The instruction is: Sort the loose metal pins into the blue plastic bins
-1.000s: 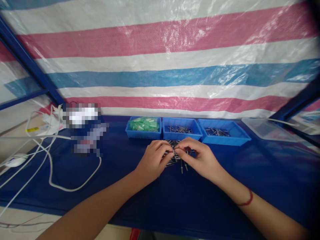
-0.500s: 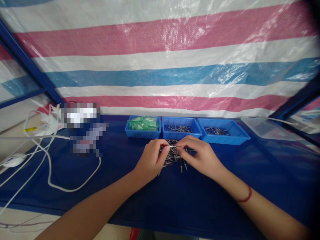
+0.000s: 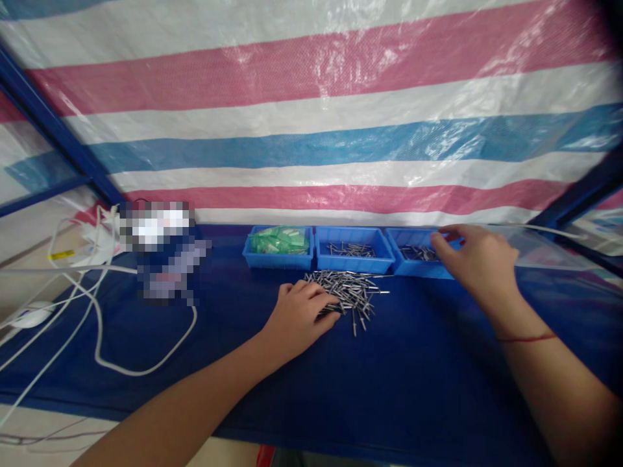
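Note:
A heap of blind rivets [image 3: 348, 288], thin metal pins with wider bodies, lies loose on the blue tabletop [image 3: 341, 389]. My left hand [image 3: 296, 321] rests at the heap's left edge, fingers apart, with thumb and forefinger touching rivets. Over the right side of the right-hand blue bin [image 3: 418, 268] is my right hand [image 3: 481, 266]; its thumb and forefinger stand a little apart and I see nothing between them. Several rivets [image 3: 418, 253] lie in that bin, partly hidden by the hand. The middle blue bin [image 3: 355, 264] also holds rivets [image 3: 353, 250].
The left blue bin [image 3: 277, 261] contains green plastic packets [image 3: 280, 240]. A clear plastic lid [image 3: 549, 250] lies right of the bins. White cables [image 3: 100, 324] and a white mouse-like object [image 3: 32, 314] are at the left. Blurred items sit near them. A striped sheet [image 3: 311, 149] hangs behind.
My right hand has moved right, from above the heap to the right-hand bin. The rivet held between both hands is gone from view. My left hand has lowered onto the heap.

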Motion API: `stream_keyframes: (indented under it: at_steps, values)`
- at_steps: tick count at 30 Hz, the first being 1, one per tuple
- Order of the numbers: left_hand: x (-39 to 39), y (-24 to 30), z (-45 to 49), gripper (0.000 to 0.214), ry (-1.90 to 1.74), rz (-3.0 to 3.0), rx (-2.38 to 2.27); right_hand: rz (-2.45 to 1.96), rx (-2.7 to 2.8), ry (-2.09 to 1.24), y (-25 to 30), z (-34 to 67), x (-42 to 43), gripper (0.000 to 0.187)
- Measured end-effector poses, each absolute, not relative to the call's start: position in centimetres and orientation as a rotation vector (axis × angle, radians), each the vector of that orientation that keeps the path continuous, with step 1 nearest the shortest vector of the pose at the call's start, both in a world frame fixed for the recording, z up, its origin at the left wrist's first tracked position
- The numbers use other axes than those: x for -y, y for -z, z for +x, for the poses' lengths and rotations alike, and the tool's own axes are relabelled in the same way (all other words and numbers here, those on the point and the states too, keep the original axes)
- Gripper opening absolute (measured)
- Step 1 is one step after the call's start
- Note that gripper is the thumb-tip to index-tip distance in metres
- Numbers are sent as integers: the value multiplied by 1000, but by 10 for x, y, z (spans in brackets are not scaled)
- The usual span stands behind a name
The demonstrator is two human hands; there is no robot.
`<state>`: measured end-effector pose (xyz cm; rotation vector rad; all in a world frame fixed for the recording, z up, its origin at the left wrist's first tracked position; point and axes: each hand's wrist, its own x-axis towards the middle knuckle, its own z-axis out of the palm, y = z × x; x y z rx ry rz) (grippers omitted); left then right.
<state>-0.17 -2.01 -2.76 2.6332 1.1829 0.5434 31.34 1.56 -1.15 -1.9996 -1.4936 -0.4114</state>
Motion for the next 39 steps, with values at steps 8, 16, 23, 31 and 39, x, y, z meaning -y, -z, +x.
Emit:
stream_keyframes:
  at_steps: [8, 16, 23, 31, 39]
  values:
    - [20, 27, -2, 18, -534, 2663, -1187, -1690, 1750, 348, 14, 272, -8, 20]
    - [19, 26, -2, 17, -542, 2721, -1214, -1295, 2071, 123, 18, 229, 7, 15]
    - [21, 24, -1, 14, -503, 2771, -1179, -1153, 2165, -19, 17, 213, 15, 14]
    - [19, 26, 0, 17, -797, 2544, -1112, -1028, 2235, -132, 19, 203, 20, 10]
    - [28, 16, 4, 13, -1263, 2068, -956, -906, 2223, -370, 22, 178, 34, 12]
